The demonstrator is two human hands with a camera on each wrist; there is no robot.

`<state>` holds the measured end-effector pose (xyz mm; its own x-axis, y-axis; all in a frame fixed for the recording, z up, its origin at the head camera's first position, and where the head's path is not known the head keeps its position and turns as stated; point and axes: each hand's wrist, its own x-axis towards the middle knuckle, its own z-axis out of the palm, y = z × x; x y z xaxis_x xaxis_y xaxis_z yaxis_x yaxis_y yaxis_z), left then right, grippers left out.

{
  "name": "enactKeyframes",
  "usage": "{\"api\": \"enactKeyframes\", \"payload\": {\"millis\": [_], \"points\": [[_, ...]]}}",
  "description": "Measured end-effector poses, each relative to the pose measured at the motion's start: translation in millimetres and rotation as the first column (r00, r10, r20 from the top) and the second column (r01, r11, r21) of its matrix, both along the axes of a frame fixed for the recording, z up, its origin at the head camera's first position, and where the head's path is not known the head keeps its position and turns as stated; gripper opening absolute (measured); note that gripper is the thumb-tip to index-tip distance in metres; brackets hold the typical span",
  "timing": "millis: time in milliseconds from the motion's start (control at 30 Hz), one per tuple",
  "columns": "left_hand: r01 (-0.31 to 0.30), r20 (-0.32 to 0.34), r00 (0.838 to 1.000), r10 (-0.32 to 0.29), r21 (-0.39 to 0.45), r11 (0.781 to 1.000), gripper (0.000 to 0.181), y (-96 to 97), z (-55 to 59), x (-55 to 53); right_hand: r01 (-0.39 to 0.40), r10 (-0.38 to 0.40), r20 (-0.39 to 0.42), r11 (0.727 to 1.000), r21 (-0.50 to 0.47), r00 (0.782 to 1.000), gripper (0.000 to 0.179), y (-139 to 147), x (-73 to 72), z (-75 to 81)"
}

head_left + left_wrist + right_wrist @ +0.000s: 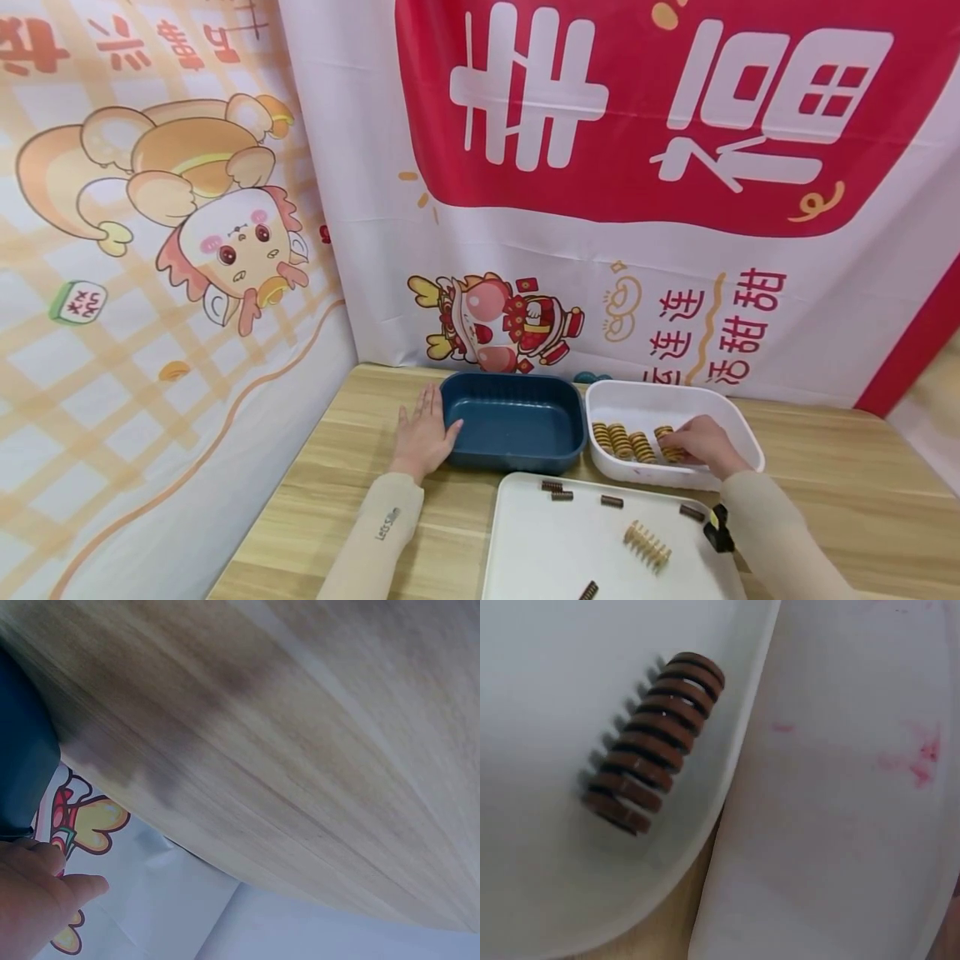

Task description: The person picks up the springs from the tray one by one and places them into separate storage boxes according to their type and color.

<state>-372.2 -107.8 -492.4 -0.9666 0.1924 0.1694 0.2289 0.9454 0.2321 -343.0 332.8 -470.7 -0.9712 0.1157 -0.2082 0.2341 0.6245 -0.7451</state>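
Near tray: a white, round-cornered, shallow tray (555, 550), bearing a pale-gold spring with widely spaced coils (647, 547) and several small dark-brown coil springs (612, 502), most toward its far edge.
Sleeve clearance: one brown spring lies just beside the black wrist strap (718, 529); a raised forearm would probably avoid rolling it.
Right hand (701, 442): reaching into the basin, fingers bent and narrow about the rightmost yellow-and-black striped spring (664, 435); the fingertip contact is partly hidden.
White basin: a white, oblong, plastic-looking basin (652, 473), holding the gripped piece and three more yellow-and-black striped springs (619, 442) in a row to its left.
Handling: a light pinch across the coils, away from the neighbouring spring, should best prevent snagging or toppling the row.
Left hand (423, 437): fingers extended, grasping nothing, laid against the left side of a dark-blue, oblong basin (517, 429); steady, gentle pressure would suffice.
Backdrop: a red-and-white printed cloth (480, 225) behind both basins.
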Motion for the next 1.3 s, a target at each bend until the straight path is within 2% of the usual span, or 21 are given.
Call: {"api": "enactKeyframes", "payload": {"millis": [333, 633, 1067, 1167, 1200, 1300], "points": [[0.006, -0.006, 1.0, -0.006, -0.005, 1.0, 0.073, -0.8, 0.6, 0.5, -0.022, 0.02, 0.016, 0.989, 0.149, 1.0, 0.029, -6.0, -7.1, -1.5], [0.007, -0.003, 1.0, -0.007, 0.007, 1.0, 0.072, -0.7, 0.4, 0.0, -0.028, 0.026, 0.012, 0.974, 0.225, 1.0, 0.032, -6.7, -9.6, -1.1], [0.009, -0.007, 1.0, -0.009, -0.005, 1.0, 0.071, -1.0, -0.3, 0.7, -0.016, 0.009, 0.03, 0.97, 0.243, 1.0, 0.03, -6.7, -1.3, 5.5], [0.022, -0.02, 1.0, -0.022, 0.031, 0.999, 0.07, -1.5, -1.0, 1.0, -0.026, 0.021, 0.023, 0.971, 0.236, 1.0, 0.032, -4.3, 0.8, 6.6], [0.031, -0.039, 0.999, -0.029, 0.038, 0.999, 0.072, -2.4, -5.2, -0.4, -0.03, 0.027, 0.017, 0.972, 0.233, 0.999, 0.031, -3.2, 1.9, 7.2], [0.042, -0.048, 0.998, -0.039, 0.072, 0.997, 0.072, -3.0, -7.3, -0.7, -0.042, 0.048, -0.021, 0.966, 0.255, 0.999, 0.037, -0.9, 4.5, 11.1]]}}
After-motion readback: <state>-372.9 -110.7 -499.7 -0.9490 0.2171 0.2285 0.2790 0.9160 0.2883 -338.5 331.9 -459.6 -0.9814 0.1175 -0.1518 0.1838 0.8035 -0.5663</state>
